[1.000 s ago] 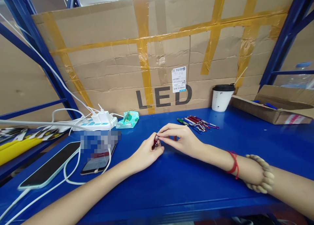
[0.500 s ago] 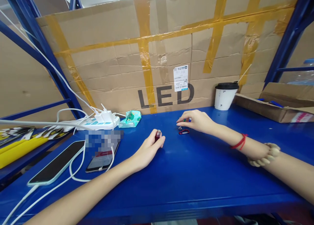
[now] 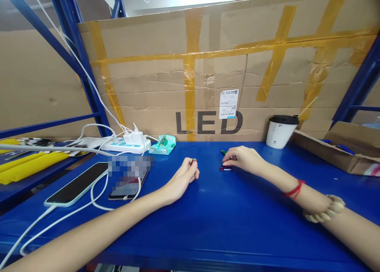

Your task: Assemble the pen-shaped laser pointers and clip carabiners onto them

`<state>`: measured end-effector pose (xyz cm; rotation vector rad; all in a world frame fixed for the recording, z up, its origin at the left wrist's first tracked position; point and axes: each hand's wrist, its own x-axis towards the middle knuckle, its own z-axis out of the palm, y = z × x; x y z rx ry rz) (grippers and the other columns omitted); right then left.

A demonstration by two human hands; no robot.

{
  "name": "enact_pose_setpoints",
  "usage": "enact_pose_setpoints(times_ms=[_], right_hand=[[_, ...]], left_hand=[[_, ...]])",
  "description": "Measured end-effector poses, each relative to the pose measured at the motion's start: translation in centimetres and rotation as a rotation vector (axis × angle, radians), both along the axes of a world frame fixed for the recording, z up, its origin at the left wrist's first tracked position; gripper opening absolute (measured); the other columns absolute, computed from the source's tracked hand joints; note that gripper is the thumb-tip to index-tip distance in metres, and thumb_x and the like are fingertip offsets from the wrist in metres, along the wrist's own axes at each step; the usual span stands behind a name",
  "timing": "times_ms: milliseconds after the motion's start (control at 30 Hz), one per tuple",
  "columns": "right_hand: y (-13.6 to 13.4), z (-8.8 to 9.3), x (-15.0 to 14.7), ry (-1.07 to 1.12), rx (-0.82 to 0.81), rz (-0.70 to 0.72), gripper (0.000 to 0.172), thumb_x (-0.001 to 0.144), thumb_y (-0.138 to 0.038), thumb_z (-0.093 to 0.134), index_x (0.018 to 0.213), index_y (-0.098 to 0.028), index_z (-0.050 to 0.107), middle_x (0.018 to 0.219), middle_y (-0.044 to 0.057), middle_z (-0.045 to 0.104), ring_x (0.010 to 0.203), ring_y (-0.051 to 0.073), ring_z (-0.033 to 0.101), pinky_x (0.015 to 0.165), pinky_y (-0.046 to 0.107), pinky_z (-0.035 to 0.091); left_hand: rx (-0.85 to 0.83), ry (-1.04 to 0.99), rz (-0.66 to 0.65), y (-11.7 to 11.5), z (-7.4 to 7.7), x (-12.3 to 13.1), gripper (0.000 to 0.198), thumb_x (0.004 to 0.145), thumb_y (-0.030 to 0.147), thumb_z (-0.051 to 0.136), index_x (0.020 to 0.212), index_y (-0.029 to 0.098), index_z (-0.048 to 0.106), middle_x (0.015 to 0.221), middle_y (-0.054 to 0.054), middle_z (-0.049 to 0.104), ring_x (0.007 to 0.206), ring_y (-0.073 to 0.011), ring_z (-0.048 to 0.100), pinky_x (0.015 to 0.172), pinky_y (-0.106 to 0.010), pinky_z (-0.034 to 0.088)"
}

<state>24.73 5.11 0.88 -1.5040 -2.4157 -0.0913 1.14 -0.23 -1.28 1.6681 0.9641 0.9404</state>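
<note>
My left hand is closed around a small dark red cylinder with a silvery end. Only its top shows above the fingers. To the right, my right hand bends down to the blue tabletop with its fingertips pinched together. Whatever lies between those fingertips is hidden. A red carabiner rests on the surface just below them. Behind the fingers, part of a small green object shows.
A white lidded cup stands at the back right beside an open cardboard box. Two phones, one black-screened, lie left among white cables. A power strip and a crumpled green packet sit behind them.
The view has shifted, so the scene sits lower and further right. My left hand has tilted the red cylinder, which shows less. The right fingertips have come down close to the carabiner.
</note>
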Motion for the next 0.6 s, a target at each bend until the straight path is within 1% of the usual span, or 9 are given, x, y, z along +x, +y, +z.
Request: enact_pose_setpoints(times_ms=[100,167,267,333,433,500,600], right_hand=[[-0.1,0.0,-0.1,0.008,-0.013,-0.018,0.012,0.078,-0.034,0.061,0.073,-0.03,0.071,0.084,-0.004,0.07,0.079,0.017,0.062,0.058,0.023,0.037],[-0.1,0.1,-0.3,0.04,0.005,-0.029,0.012,0.078,-0.034,0.062,0.07,-0.029,0.071,0.081,-0.004,0.07,0.078,0.017,0.062,0.057,0.024,0.037],[-0.5,0.3,-0.9,0.219,0.064,-0.007,0.015,0.077,-0.036,0.061,0.071,-0.026,0.07,0.079,-0.002,0.07,0.071,0.016,0.06,0.057,0.025,0.039],[-1.2,0.5,-1.7,0.428,0.074,0.036,0.018,0.076,-0.039,0.061,0.074,-0.024,0.071,0.077,-0.001,0.07,0.066,0.015,0.059,0.057,0.025,0.041],[-2.8,1.0,-3.2,0.681,-0.01,0.128,0.024,0.075,-0.042,0.062,0.078,-0.02,0.072,0.077,0.002,0.071,0.061,0.014,0.058,0.049,0.023,0.041],[-3.9,1.3,-4.2,0.749,-0.063,0.196,0.024,0.075,-0.041,0.062,0.079,-0.019,0.072,0.081,0.003,0.07,0.061,0.013,0.059,0.048,0.023,0.043],[-5.1,1.7,-5.2,0.711,-0.054,0.289,0.017,0.075,-0.034,0.063,0.075,-0.019,0.072,0.078,0.002,0.07,0.067,0.013,0.061,0.055,0.022,0.043]], left_hand=[[-0.026,-0.068,0.032,0.4,-0.2,0.0,0.031,0.088,0.05,0.031,0.081,0.02,0.032,0.068,0.004,0.043,0.052,-0.007,0.029,0.052,-0.022,0.025],[-0.026,-0.093,0.044,0.7,-0.3,-0.1,0.031,0.087,0.051,0.033,0.082,0.02,0.034,0.067,0.005,0.042,0.051,-0.0071,0.03,0.052,-0.022,0.025],[0.053,-0.06,0.043,0.9,-0.2,-0.4,0.03,0.086,0.048,0.038,0.084,0.018,0.044,0.067,0.004,0.04,0.056,-0.0082,0.033,0.053,-0.021,0.027],[0.121,0.005,0.019,0.8,-0.1,-0.5,0.027,0.085,0.043,0.043,0.086,0.017,0.05,0.069,0.003,0.043,0.061,-0.0093,0.038,0.058,-0.022,0.03],[0.166,0.082,-0.04,0.5,0.1,-0.6,0.022,0.084,0.035,0.046,0.089,0.016,0.057,0.081,0.001,0.053,0.069,-0.0101,0.044,0.067,-0.023,0.035],[0.181,0.109,-0.062,0.3,0.3,-0.5,0.022,0.084,0.033,0.046,0.091,0.016,0.058,0.086,0.0,0.056,0.07,-0.0103,0.046,0.069,-0.023,0.037],[0.22,0.141,-0.045,0.0,0.4,-0.4,0.022,0.085,0.033,0.045,0.09,0.016,0.058,0.073,0.002,0.053,0.066,-0.0105,0.045,0.065,-0.023,0.036]])
